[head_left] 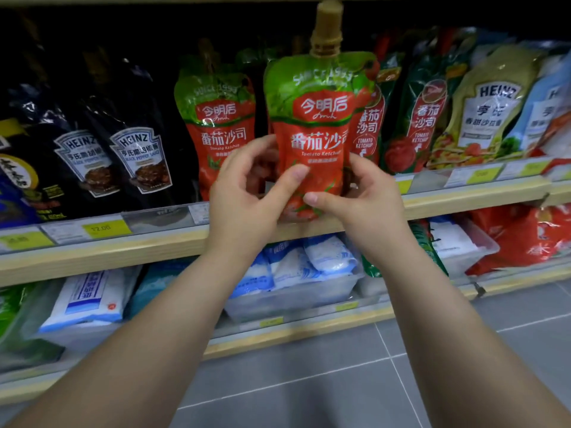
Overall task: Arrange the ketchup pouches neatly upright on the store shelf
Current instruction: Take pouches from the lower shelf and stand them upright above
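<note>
Head view
Held pouch: the ketchup pouch (pixel 312 140) stands upright in front of the shelf edge (pixel 123 251), its base level with that wooden lip, between my two hands.
Left hand: my left hand (pixel 244 196) wraps the pouch's lower left side; the thumb lies across the red front and the other fingers (pixel 262 146) curl round behind the left edge. They are grasping the pouch.
Right hand: my right hand (pixel 361 196) takes the lower right side, thumb pressed on the front near the base, the rest behind the right edge. Also grasping the pouch.
Material and shape: glossy, crinkled flexible film, green at the top and red below, wide at the shoulders and narrower where I hold it; a ribbed tan screw cap (pixel 328 26) sits on a short neck.
Direction: the long axis runs vertically, cap pointing up toward the board above, printed face toward me.
Second pouch: a matching ketchup pouch (pixel 216 118) stands on the shelf just left of the held one, further back, upright and leaning slightly.
Neighbours: dark pepper sauce pouches (pixel 136 162) stand left of that; dark green ketchup pouches (pixel 423 118) lean right of the held pouch.
</note>
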Motion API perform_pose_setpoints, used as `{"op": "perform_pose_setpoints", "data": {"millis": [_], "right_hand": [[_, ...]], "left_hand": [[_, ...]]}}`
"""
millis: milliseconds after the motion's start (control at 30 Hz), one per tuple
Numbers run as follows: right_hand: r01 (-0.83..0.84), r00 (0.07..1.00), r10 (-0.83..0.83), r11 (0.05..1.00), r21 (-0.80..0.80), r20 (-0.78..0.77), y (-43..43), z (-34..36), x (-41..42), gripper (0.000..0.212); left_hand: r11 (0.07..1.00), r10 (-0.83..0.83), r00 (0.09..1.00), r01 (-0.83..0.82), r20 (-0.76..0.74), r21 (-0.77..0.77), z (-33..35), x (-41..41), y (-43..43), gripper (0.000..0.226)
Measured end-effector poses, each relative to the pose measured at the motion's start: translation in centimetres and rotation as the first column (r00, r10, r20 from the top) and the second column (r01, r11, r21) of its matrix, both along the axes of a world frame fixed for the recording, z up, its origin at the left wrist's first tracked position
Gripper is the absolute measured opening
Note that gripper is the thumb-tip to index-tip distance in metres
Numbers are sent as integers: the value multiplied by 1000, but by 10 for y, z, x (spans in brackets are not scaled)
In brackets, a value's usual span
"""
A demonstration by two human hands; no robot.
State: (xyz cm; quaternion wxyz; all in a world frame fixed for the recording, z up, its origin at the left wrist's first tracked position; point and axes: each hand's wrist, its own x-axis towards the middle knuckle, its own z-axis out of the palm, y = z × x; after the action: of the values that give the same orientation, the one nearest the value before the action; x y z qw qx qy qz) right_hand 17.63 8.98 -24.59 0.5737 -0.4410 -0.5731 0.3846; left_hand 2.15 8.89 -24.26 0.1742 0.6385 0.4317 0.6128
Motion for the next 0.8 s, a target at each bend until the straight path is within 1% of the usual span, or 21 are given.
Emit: {"op": "perform_pose_setpoints", "data": {"millis": [67,100,167,233,333,467,533,633,800], "right_hand": [[50,999,-51,997,53,1,9,9,-1,53],[71,997,-71,995,75,0,14,13,-3,53],[107,994,-110,988,107,14,25,16,-6,54],[138,989,-143,984,108,34,36,15,-10,55],[168,973,-180,982,90,142,49,9,-17,57],[129,943,-142,990,62,301,57,4,-20,51],[124,915,-124,992,25,385,61,6,-17,46],[120,877,-99,993,-14,470,65,9,-14,39],[135,822,-87,990,-45,563,64,9,-14,46]], "left_hand": [[991,137,988,-136,-68,17,-11,-8,1,24],[977,212,966,-212,-144,19,-17,-12,3,22],[938,337,887,-344,-314,35,-30,-19,6,22],[908,403,810,-412,-426,75,-40,-22,8,23],[885,453,729,-439,-514,157,-53,-24,10,25],[869,490,697,-441,-524,226,-62,-27,15,25],[862,505,693,-440,-514,253,-65,-27,16,24],[859,511,702,-434,-496,271,-67,-27,16,24],[863,504,694,-428,-515,268,-65,-25,14,27]]}}
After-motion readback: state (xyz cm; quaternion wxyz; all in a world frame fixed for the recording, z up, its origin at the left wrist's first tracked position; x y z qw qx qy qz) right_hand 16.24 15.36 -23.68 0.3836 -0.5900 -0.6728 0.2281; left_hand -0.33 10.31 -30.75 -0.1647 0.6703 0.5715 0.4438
